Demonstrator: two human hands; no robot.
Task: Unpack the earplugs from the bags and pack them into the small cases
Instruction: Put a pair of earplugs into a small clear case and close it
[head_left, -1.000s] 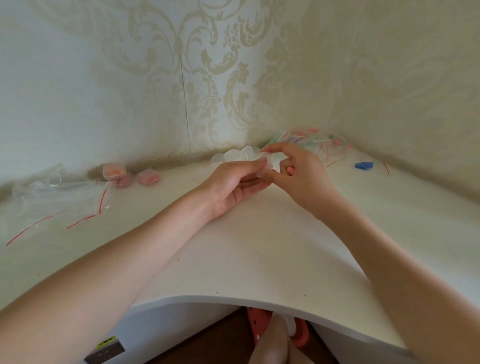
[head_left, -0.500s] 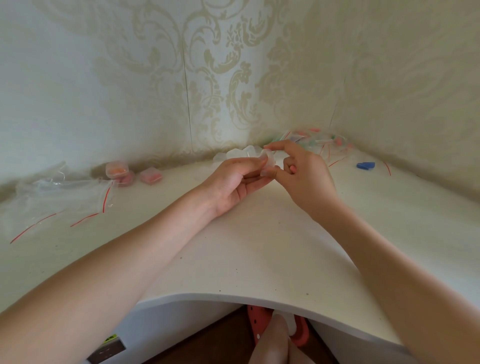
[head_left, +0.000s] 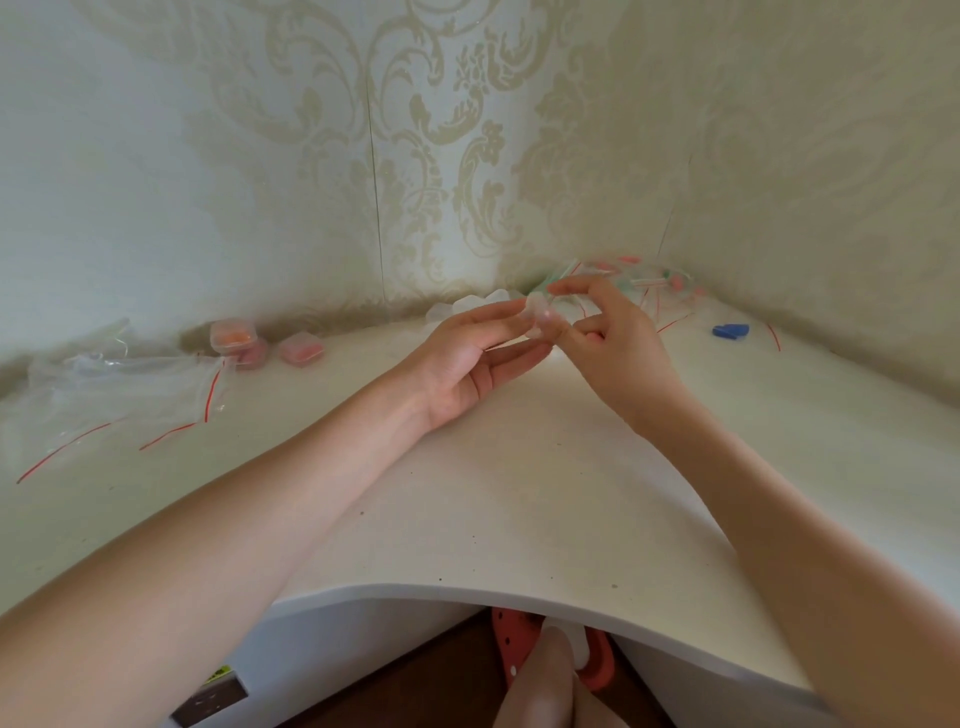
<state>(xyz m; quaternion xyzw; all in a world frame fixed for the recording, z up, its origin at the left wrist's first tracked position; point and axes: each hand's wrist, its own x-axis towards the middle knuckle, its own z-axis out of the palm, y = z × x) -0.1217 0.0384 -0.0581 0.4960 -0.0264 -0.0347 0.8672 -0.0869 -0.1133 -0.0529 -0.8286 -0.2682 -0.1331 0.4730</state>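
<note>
Case (head_left: 540, 318) | held above desk (head_left: 519, 499), between both hands | left hand (head_left: 467, 358) pinching from left, fingers almost straight | right hand (head_left: 602, 332) pinching right edge, nearer to bags (head_left: 644, 283) | contents not clear

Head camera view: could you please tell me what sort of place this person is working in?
Probably a room in a home: a white corner desk sits against damask-patterned wallpaper, and a foot in a red slipper shows on the wooden floor beneath. Nothing suggests a workshop or factory.
</note>
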